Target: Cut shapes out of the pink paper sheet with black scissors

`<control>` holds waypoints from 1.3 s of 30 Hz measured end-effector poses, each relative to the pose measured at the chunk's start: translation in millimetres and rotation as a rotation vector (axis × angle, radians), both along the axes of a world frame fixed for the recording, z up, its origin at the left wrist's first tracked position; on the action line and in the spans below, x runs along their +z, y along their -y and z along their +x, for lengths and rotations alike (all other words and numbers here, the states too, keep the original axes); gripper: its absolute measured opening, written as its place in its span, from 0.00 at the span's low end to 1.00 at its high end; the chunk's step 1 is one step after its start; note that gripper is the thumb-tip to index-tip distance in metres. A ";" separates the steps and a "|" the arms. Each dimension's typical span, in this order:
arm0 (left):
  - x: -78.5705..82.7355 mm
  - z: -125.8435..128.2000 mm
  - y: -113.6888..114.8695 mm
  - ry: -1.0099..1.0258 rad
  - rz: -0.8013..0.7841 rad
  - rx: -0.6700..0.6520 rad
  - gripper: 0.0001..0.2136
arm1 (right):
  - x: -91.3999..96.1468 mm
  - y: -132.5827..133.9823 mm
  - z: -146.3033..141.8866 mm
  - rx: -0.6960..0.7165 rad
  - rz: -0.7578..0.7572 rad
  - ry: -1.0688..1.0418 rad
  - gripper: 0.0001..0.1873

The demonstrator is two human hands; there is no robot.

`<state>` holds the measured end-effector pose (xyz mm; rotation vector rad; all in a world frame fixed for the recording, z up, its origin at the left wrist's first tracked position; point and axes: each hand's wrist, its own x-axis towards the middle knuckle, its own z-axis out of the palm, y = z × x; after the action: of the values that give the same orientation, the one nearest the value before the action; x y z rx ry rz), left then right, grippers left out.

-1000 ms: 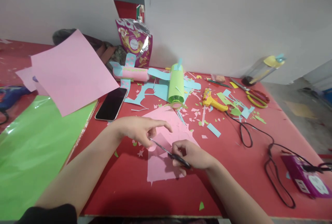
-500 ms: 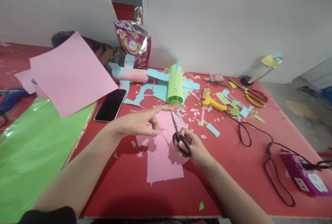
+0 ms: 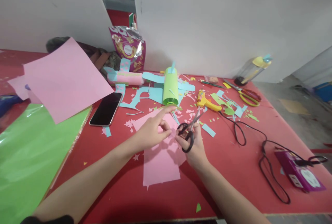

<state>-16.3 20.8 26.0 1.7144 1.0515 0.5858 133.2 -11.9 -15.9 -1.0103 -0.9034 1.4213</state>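
My right hand (image 3: 195, 144) is closed on small black-handled scissors (image 3: 188, 129), whose blades point up and to the right. My left hand (image 3: 153, 130) is just to their left, index finger stretched out, thumb and other fingers pinched on something small and pink that I cannot make out. Both hands hover over a pink paper sheet (image 3: 161, 163) lying on the red table (image 3: 228, 168).
A black phone (image 3: 105, 109), a large pink sheet (image 3: 64, 78) and green sheets (image 3: 31, 148) lie to the left. Behind are a green paper roll (image 3: 170, 86), a pink roll (image 3: 128, 78), a snack bag (image 3: 127, 47), a yellow glue gun (image 3: 206, 101), red-yellow scissors (image 3: 247, 96), a bottle (image 3: 252, 69), a purple socket box (image 3: 298, 174) and scraps.
My right hand has swung the scissors from lying across the pink sheet to pointing up and right. My left hand has moved right and pinched its fingers beside them.
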 end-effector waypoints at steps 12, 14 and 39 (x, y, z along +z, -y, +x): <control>-8.6 15.3 10.2 0.004 0.113 0.084 0.25 | -2.3 0.9 -1.6 -0.098 0.026 0.123 0.18; -9.5 15.1 9.2 -0.018 0.080 0.084 0.25 | -1.8 0.3 -1.3 -0.090 0.017 0.128 0.19; -6.7 -4.0 -9.4 -0.252 -0.062 -0.206 0.13 | 2.0 1.2 -1.0 0.122 -0.019 0.194 0.20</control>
<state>-20.3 30.2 19.3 1.8466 1.0373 0.2074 132.1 -13.0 -13.9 -1.1374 -1.1105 1.4526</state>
